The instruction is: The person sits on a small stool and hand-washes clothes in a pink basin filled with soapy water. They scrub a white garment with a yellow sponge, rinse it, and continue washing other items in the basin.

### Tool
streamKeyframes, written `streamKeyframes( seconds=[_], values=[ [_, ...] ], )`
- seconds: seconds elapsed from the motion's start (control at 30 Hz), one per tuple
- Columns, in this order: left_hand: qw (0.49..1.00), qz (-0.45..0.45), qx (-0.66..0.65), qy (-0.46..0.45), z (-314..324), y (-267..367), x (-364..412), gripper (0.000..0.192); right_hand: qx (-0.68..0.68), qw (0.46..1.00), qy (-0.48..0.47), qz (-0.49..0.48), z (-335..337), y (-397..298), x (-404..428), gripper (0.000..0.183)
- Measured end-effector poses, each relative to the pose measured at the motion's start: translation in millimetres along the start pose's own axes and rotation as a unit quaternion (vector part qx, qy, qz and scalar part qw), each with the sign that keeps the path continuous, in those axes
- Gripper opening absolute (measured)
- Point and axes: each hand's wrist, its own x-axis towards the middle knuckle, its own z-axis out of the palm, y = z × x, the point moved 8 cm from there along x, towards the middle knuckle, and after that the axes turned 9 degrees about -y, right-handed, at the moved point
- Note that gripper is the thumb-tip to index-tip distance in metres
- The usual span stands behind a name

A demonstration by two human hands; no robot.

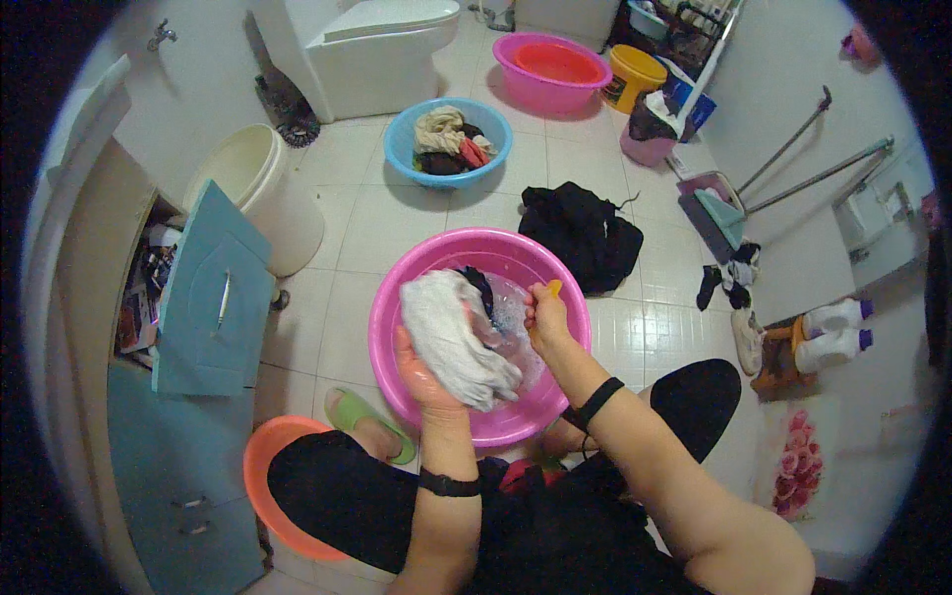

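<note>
A pink plastic basin (476, 439) with soapy water stands on the floor between my legs. My left hand (428, 379) supports a wet white cloth (450, 335) from below and at its left side, over the basin. At the basin's right side my right hand (545, 316) is closed around a small yellow object (554, 286); most of that object is hidden by the fingers. Dark wet fabric (477, 286) lies in the basin behind the white cloth.
A blue basin (398, 145) of clothes stands beyond, with black clothing (580, 238) on the tiles to its right. An orange basin (256, 476) is by my left leg. An open teal cabinet door (212, 297) juts out at left. Detergent bottles (825, 349) stand at right.
</note>
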Motion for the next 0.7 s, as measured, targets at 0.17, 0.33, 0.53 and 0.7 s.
streamKeyframes(
  seconds=[0.17,0.33,0.53,0.7],
  values=[
    [0.990,0.041,-0.092,-0.099,17.0,40.6,4.3,0.059,-0.180,0.966,-0.079,0.166,-8.3,71.3,10.8,0.008],
    [0.993,0.106,-0.028,0.035,-26.8,59.3,2.6,0.056,-0.325,0.919,-0.171,0.147,27.1,131.7,45.9,0.012],
    [0.999,0.031,-0.014,0.038,-34.0,49.5,5.2,0.063,-0.695,0.668,-0.266,-0.023,79.1,152.6,63.4,0.030],
    [0.998,0.040,-0.009,0.056,-35.3,42.3,17.3,0.067,-0.819,0.540,-0.187,0.051,58.5,160.4,53.9,0.025]
  ],
)
